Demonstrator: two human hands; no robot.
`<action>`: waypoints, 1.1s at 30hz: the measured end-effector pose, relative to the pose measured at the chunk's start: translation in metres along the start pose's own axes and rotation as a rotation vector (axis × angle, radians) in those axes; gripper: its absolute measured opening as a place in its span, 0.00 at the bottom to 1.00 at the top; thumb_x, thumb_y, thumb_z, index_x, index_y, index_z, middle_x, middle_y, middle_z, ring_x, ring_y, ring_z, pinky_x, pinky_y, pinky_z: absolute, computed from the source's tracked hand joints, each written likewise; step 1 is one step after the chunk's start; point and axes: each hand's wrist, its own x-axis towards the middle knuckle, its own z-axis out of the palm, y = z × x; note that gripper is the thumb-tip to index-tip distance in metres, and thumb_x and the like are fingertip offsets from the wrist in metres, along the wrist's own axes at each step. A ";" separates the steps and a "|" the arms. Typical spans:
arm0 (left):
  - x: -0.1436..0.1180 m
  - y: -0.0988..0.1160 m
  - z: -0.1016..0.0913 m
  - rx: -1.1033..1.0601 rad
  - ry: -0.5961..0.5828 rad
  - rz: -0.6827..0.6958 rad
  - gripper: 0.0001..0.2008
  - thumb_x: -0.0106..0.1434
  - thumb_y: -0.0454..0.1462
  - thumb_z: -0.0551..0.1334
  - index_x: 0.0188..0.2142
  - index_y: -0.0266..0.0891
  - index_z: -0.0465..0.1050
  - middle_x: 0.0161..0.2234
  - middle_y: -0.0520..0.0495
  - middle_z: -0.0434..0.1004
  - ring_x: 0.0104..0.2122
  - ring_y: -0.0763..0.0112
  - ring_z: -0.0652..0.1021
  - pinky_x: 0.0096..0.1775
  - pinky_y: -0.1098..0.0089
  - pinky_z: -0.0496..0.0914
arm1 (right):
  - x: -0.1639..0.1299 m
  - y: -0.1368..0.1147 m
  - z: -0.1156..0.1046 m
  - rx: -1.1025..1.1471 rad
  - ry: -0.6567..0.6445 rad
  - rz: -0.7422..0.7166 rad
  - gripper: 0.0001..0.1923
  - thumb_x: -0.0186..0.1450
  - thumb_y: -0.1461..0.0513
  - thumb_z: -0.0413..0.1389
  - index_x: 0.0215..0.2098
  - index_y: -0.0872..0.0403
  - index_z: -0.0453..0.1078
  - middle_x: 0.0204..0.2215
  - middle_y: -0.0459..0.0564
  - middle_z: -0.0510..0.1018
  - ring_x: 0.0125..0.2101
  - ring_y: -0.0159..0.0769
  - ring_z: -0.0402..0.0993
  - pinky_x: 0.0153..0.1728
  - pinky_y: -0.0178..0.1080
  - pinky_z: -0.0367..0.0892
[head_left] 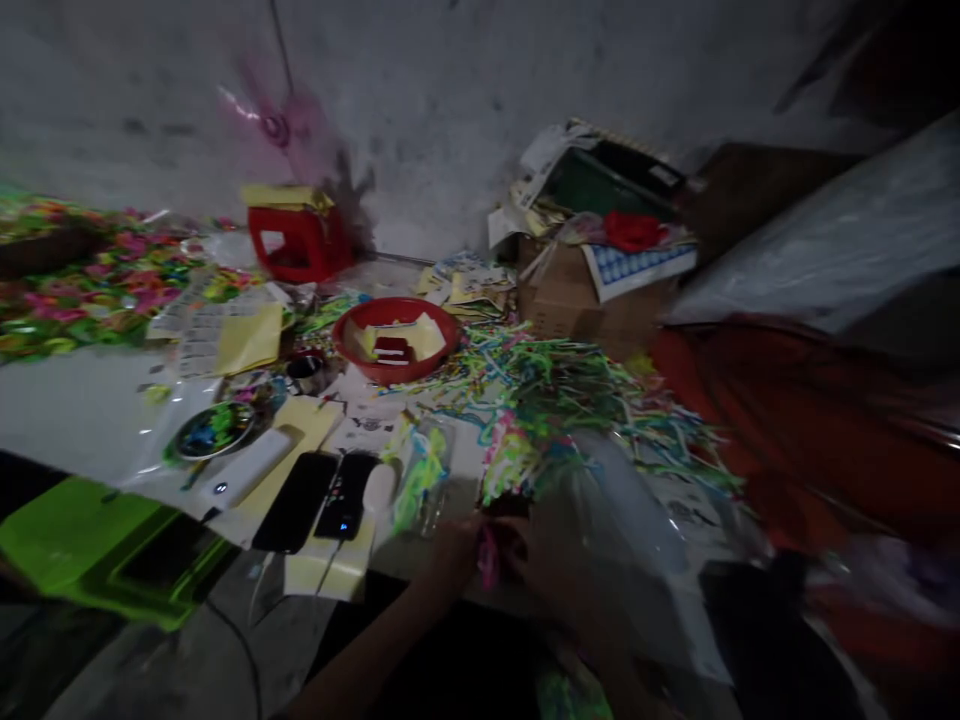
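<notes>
Near the table's front edge, my left hand (456, 552) and my right hand (529, 556) come together around a small bright pink piece (488, 556). Fingers of both hands are closed on it; dimness and blur hide its exact kind. Just beyond them lies a bunch of pink, yellow and green pieces (510, 455), seemingly in clear plastic. To the left rests a clear packet with yellow-green pieces (421, 475). Clear plastic bags (637, 500) lie to the right of my hands. Behind spreads a pile of thin multicoloured strands (570, 385).
Two phones (296, 502), a white power bank (251, 468) and a bowl of coloured pieces (215, 430) lie left. A red basin (394, 372) and red box (300, 245) stand behind. A cardboard box (559, 295) is back right; a green stool (82, 530) is front left.
</notes>
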 end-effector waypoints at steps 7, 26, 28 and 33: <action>0.006 0.000 0.005 -0.010 0.001 -0.007 0.10 0.62 0.32 0.55 0.39 0.37 0.74 0.36 0.40 0.81 0.37 0.59 0.80 0.36 0.68 0.69 | -0.019 -0.006 0.022 0.122 0.133 -0.182 0.22 0.58 0.65 0.53 0.52 0.52 0.65 0.50 0.54 0.72 0.50 0.40 0.69 0.53 0.43 0.64; -0.003 -0.057 -0.047 0.085 0.161 -0.408 0.13 0.66 0.40 0.54 0.48 0.45 0.71 0.47 0.47 0.76 0.37 0.64 0.79 0.34 0.70 0.67 | 0.031 0.011 -0.013 -0.028 -0.100 0.079 0.14 0.62 0.57 0.52 0.37 0.53 0.77 0.38 0.52 0.81 0.40 0.41 0.75 0.47 0.45 0.66; 0.001 -0.067 -0.053 0.158 0.131 -0.409 0.14 0.66 0.40 0.53 0.50 0.43 0.69 0.51 0.45 0.72 0.41 0.62 0.78 0.35 0.69 0.68 | 0.034 0.011 -0.017 -0.056 -0.142 0.085 0.15 0.63 0.56 0.51 0.38 0.53 0.77 0.38 0.51 0.81 0.40 0.40 0.75 0.47 0.43 0.67; 0.007 -0.077 -0.051 0.218 0.084 -0.396 0.14 0.65 0.38 0.54 0.49 0.38 0.69 0.53 0.39 0.68 0.49 0.58 0.73 0.37 0.67 0.69 | 0.041 0.003 -0.029 -0.163 -0.167 0.186 0.13 0.61 0.57 0.54 0.34 0.55 0.78 0.34 0.54 0.82 0.36 0.43 0.76 0.43 0.44 0.69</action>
